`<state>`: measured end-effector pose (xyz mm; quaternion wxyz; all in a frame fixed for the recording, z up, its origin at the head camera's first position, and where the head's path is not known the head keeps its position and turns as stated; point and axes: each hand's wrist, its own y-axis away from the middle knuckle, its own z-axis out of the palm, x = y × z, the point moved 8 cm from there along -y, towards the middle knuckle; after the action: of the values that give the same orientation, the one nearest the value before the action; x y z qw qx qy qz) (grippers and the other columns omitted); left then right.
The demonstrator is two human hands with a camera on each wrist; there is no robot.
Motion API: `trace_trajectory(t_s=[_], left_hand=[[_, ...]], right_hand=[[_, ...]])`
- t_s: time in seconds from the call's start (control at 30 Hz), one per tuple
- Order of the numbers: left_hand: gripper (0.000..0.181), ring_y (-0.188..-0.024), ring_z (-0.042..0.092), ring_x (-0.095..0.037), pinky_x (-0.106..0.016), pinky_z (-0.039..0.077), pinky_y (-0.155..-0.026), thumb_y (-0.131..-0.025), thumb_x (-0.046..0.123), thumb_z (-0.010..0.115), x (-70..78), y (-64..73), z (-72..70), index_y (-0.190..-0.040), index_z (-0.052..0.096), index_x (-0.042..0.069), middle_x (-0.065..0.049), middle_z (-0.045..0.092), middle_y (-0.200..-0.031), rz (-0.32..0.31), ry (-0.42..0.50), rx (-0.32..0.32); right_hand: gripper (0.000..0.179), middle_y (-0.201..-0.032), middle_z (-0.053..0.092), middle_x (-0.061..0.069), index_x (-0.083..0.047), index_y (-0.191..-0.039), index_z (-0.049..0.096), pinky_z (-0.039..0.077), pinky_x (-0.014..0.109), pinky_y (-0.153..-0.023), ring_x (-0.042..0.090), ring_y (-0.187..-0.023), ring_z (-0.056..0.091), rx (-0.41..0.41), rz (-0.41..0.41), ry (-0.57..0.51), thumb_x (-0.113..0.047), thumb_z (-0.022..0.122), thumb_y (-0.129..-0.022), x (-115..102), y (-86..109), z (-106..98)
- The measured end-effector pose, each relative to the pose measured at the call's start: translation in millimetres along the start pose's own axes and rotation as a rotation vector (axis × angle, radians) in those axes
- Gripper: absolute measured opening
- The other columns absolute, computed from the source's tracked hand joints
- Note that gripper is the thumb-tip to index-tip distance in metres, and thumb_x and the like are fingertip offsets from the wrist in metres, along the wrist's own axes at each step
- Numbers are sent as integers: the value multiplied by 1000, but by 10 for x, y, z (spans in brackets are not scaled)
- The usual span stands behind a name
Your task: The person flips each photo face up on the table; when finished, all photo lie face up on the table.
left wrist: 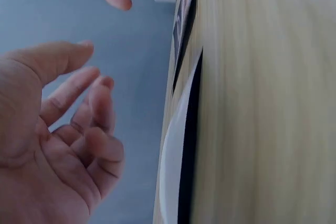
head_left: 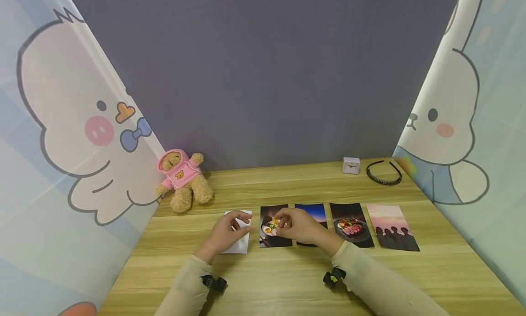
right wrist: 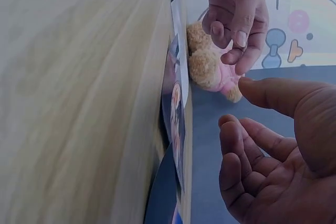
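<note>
My left hand [head_left: 227, 232] hovers over a white card [head_left: 243, 245], its fingers loosely bent with nothing between them. In the left wrist view, this white card [left wrist: 176, 161] bows up from the table at its edge. Over a photo of a food bowl with egg [head_left: 267, 230] is my right hand [head_left: 302, 225]; its thumb and fingers stand apart around bare air in the right wrist view. The right hand and forearm partly hide a blue dusk-sky photo [head_left: 314, 212]. Farther right lie a photo of sliced meat on a dark plate [head_left: 351, 229] and a pink-sky photo with silhouettes [head_left: 390, 224].
A teddy bear in a pink hoodie [head_left: 182, 176] sits at the table's back left corner. Toward the back right are a small white clock [head_left: 351, 165] and a black headband [head_left: 384, 181]. A grey panel [head_left: 263, 78] rises behind the wooden table [head_left: 263, 288].
</note>
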<state>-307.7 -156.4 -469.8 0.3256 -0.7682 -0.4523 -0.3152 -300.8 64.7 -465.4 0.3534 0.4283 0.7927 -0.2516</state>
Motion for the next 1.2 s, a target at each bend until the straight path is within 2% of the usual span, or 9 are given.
trace_trajectory(t_s=[0.27, 0.5, 0.73, 0.83, 1.0, 1.1, 1.2], left_hand=[[34, -81, 63, -19, -28, 51, -64, -96, 14, 79, -136, 132, -193, -127, 69, 5, -15, 69, -122, 30, 25, -29], [36, -93, 67, -22, -31, 54, -74, -97, 16, 78, -285, 232, -383, -130, 68, 5, -16, 69, -123, -17, 20, -13], [36, -97, 68, -22, -32, 56, -79, -96, 13, 79, -457, 314, -565, -129, 68, 3, -18, 68, -127, -59, 16, 15], [36, -98, 69, -22, -32, 56, -79, -96, 11, 79, -493, 345, -625, -129, 69, 2, -19, 68, -128, -56, 21, 28], [39, -102, 68, -27, -31, 57, -80, -95, 11, 79, -532, 408, -681, -131, 67, 1, -18, 67, -129, -63, 35, 16], [39, -101, 67, -29, -30, 57, -75, -95, 11, 79, -558, 446, -696, -131, 67, 2, -19, 66, -129, -70, 26, -3], [39, -95, 66, -25, -30, 57, -66, -95, 13, 80, -590, 472, -696, -130, 67, 3, -18, 67, -126, -84, 12, -23]], right_hand=[[42, -111, 68, 9, -6, -132, 67, 55, 29, -74, 13, -87, 65, -20, -37, -7, -17, 81, -94, -127, -89, 146], [43, -118, 66, 8, -13, -133, 66, 56, 27, -74, 15, -94, 66, -41, -43, 20, -21, 81, -94, -249, -153, 269], [51, -118, 65, 9, -6, -136, 66, 54, 24, -76, 17, -94, 67, -65, -104, 59, -21, 85, -90, -320, -244, 443], [51, -117, 65, 11, -4, -134, 67, 54, 23, -77, 19, -92, 67, -67, -129, 72, -20, 86, -89, -354, -272, 499], [52, -118, 68, 7, -8, -133, 68, 53, 24, -76, 14, -92, 68, -67, -127, 117, -23, 88, -87, -406, -293, 571], [52, -123, 67, 7, -9, -133, 68, 53, 24, -76, 14, -93, 68, -82, -115, 115, -24, 88, -87, -436, -293, 626], [54, -129, 65, 6, -9, -134, 67, 53, 23, -77, 13, -95, 67, -94, -96, 104, -25, 88, -87, -461, -295, 675]])
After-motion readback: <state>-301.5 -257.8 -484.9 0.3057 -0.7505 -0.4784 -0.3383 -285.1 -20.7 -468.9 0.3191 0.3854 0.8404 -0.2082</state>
